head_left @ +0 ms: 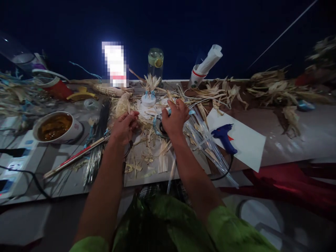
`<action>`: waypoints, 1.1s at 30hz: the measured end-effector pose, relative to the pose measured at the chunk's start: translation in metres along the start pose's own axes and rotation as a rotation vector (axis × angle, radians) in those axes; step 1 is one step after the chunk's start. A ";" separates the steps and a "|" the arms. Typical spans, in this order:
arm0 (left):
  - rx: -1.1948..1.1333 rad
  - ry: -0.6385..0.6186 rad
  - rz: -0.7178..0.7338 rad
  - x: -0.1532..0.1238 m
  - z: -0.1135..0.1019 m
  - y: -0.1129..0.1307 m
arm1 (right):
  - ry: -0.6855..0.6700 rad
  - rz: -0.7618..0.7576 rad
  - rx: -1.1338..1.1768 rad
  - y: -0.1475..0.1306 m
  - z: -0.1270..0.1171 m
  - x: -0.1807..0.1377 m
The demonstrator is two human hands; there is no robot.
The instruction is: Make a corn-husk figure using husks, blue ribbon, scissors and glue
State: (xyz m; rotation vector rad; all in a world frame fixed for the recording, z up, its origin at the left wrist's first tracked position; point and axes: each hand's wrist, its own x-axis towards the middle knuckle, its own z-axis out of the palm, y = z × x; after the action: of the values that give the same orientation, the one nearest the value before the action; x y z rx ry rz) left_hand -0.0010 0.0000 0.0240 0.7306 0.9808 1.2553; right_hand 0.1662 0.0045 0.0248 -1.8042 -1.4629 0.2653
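1. Surface: the tabletop (312,140) spans the scene, with husk scraps (164,154) scattered across its middle.
2. White base (148,101): stands beyond the hands, carrying an upright husk tuft (152,84).
3. Left hand (124,127): fingertips drawn together; cannot tell whether anything is held.
4. Right hand (174,117): fingers loosely bent; grip cannot be determined.
5. Right side: a blue glue gun (225,136) lies over a white sheet (249,145).
6. Left side: a bowl (77,127) contains brown liquid.
7. Room: dimly lit; a dark blue backdrop (183,21) rises beyond the far edge.
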 end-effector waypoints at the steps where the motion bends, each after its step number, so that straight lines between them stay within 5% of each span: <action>1: -0.013 -0.008 0.009 0.000 -0.001 0.001 | 0.007 -0.002 0.003 0.000 -0.001 -0.001; 8: -0.065 -0.096 -0.004 -0.001 -0.005 0.003 | -0.050 -0.148 0.285 0.006 0.001 0.006; 12: -0.072 -0.161 -0.037 -0.001 -0.005 0.001 | -0.150 -0.145 0.381 -0.009 -0.017 0.002; 17: -0.084 -0.199 -0.033 -0.001 -0.002 -0.002 | -0.581 -0.235 0.016 -0.019 -0.059 -0.025; 20: -0.095 -0.196 -0.035 -0.002 0.000 -0.004 | -0.700 -0.211 -0.269 -0.010 -0.068 -0.050; 26: -0.097 -0.204 -0.046 -0.003 0.003 -0.007 | -0.619 -0.102 -0.470 0.005 -0.049 -0.080; 33: -0.089 -0.205 -0.029 -0.001 0.001 -0.010 | -0.632 -0.050 -0.312 0.001 -0.052 -0.078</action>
State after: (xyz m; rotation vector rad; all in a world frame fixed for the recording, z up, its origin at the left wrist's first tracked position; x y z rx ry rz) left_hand 0.0043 -0.0029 0.0157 0.7568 0.7614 1.1658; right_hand 0.1738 -0.0881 0.0354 -2.0295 -2.0740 0.6573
